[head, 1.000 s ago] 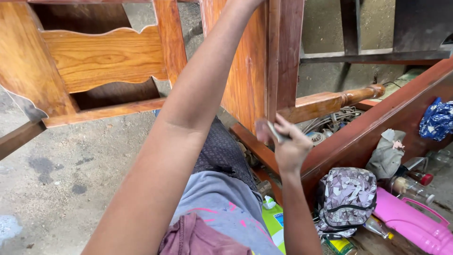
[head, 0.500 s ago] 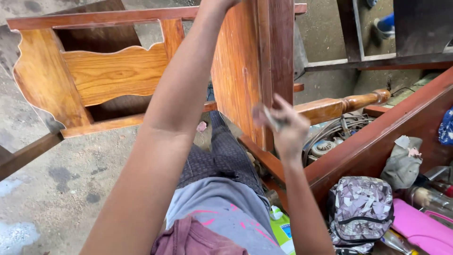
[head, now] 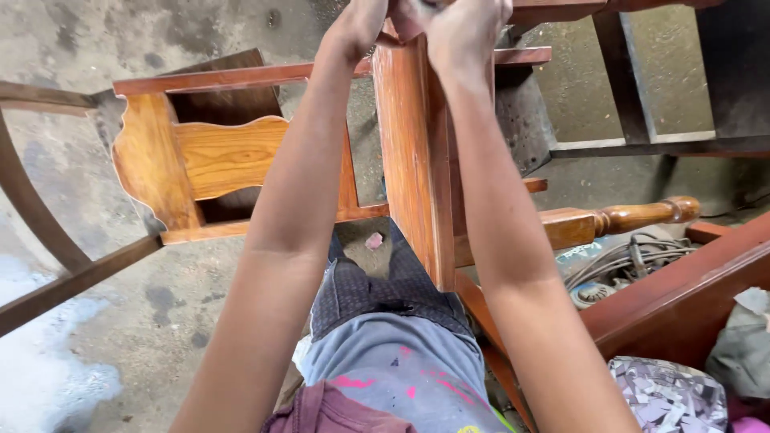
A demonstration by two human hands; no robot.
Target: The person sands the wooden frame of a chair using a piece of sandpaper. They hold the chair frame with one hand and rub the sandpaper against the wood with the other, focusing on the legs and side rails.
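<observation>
Up at the top edge of the head view, your left hand (head: 361, 24) and right hand (head: 461, 32) meet at the upper end of the upright wooden panel (head: 413, 160) of the varnished furniture frame (head: 200, 160). Both close around it, though your fingers run out of frame, so anything small pinched there cannot be told. Beyond your right forearm lies a turned wooden leg (head: 634, 218).
</observation>
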